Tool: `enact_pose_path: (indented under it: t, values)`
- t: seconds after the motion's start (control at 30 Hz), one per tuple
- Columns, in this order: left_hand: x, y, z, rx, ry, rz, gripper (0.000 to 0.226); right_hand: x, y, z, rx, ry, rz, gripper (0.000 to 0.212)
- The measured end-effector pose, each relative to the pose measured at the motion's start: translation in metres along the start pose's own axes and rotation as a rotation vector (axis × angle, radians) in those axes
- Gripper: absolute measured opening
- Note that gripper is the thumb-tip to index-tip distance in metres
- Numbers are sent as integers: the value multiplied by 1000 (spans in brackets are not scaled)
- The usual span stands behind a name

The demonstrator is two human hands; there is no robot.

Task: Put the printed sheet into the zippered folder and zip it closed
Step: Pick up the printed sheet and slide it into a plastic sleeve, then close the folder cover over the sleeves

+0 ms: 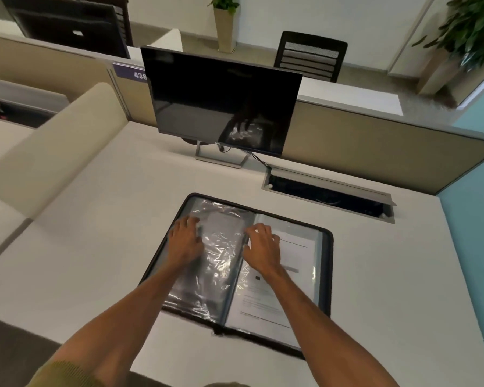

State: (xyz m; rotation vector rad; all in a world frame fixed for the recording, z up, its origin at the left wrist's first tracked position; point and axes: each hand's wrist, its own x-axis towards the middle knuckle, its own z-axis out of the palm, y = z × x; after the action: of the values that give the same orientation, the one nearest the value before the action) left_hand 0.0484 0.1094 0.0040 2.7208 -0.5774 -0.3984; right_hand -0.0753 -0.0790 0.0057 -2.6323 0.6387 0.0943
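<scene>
A black zippered folder [328, 247] lies open flat on the white desk, its zip running round the edge. Shiny clear plastic sleeves [221, 255] cover its left half. The printed sheet [294, 255] lies on the right half, apparently inside a clear sleeve. My left hand [185, 241] rests on the left sleeves with fingers spread. My right hand [263, 248] rests at the spine, fingers slightly bent on the sleeve edge and the sheet's top left corner. The zip pull [215, 332] sits at the folder's near edge.
A dark monitor [221, 101] on a stand stands behind the folder. A cable hatch [330, 191] is open at the back right of the desk [95, 233]. Beige partitions [375, 141] border the desk at the back and left.
</scene>
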Motion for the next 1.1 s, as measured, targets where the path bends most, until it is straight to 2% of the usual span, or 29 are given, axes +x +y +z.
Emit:
enact_pose_path:
  t: [0.13,0.3,0.5,0.67,0.97,1.1]
  values:
    - [-18,-35,-9,5,31,-105,49,-14,-28,24,11,16,30,47]
    - [-27,-66,-16,-106,-19,-248,51,-31,-55,44,26,71,160,53]
    - [-23,-78,-23,-238,-60,-254,56,-45,-68,56,75,0,212,53]
    - [-27,-70,-32,-347,26,-261,59,-50,-66,53,129,-34,184,52]
    - [-52,-45,-59,-286,129,-159,58,-62,-51,34,223,-86,129,51]
    - [-66,-26,-71,-250,153,-102,57,-74,-40,24,311,-144,90,58]
